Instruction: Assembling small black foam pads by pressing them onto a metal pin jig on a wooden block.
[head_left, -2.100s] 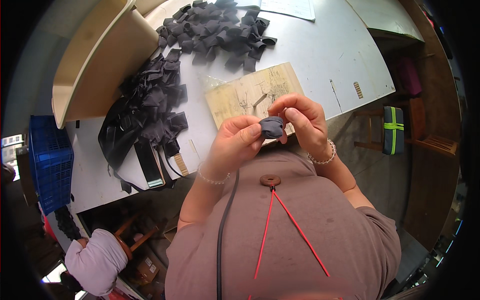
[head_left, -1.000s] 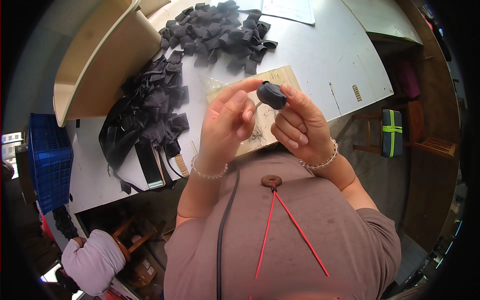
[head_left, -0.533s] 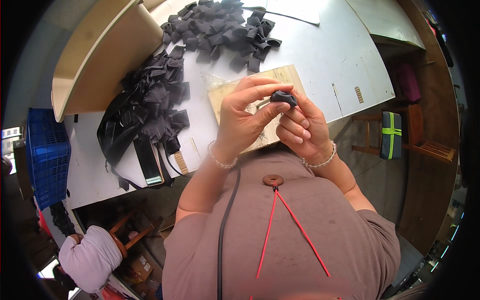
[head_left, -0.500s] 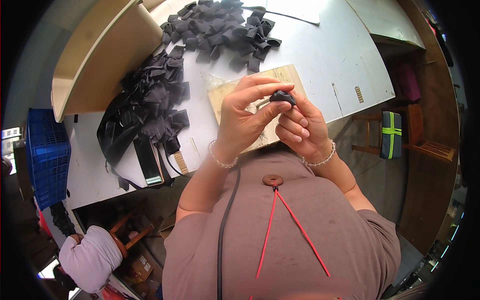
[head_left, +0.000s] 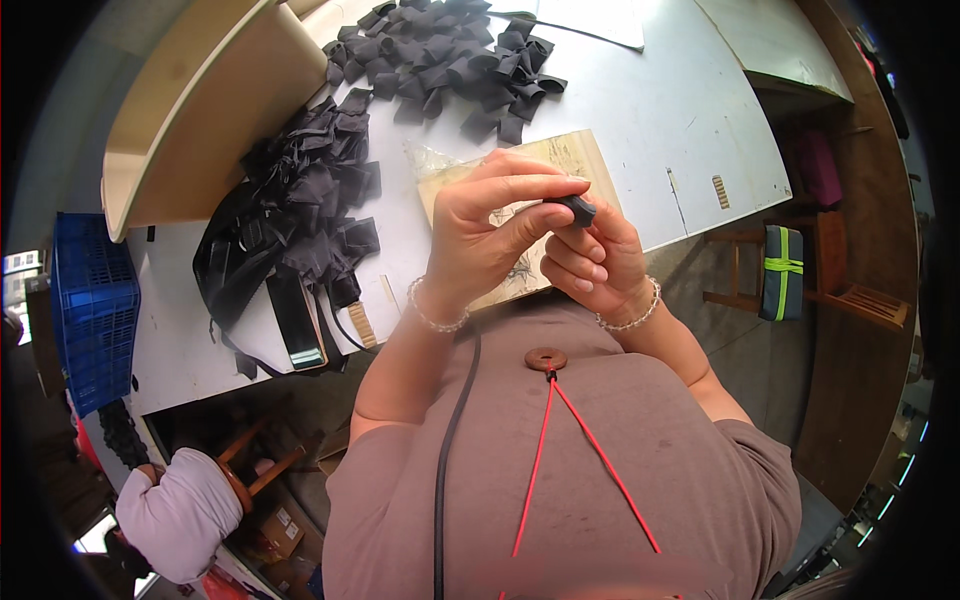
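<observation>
We see a pale grey desk [head_left: 650, 110] carrying two heaps of black fabric pieces [head_left: 450, 55], [head_left: 310, 200], a wooden board [head_left: 520, 215] near its front edge, a dark phone-like slab [head_left: 297, 330], a curved wooden shelf piece [head_left: 200, 100] and a white sheet [head_left: 590, 18].

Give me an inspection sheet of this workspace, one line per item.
Surface: pale grey table, scuffed, with a wooden board lying under the hands.
Job's things: small dark fabric piece pinched between both hands, above the board.
Clutter: heap of folded dark fabric pieces; pile of black straps; clear plastic bag.
Hands: left hand and right hand both grip the piece; a bead bracelet on each wrist.
Cables: black cable down the chest; red cord hanging from a round disc.
Surroundings: blue crate, wooden chair, another person's sleeve.
</observation>
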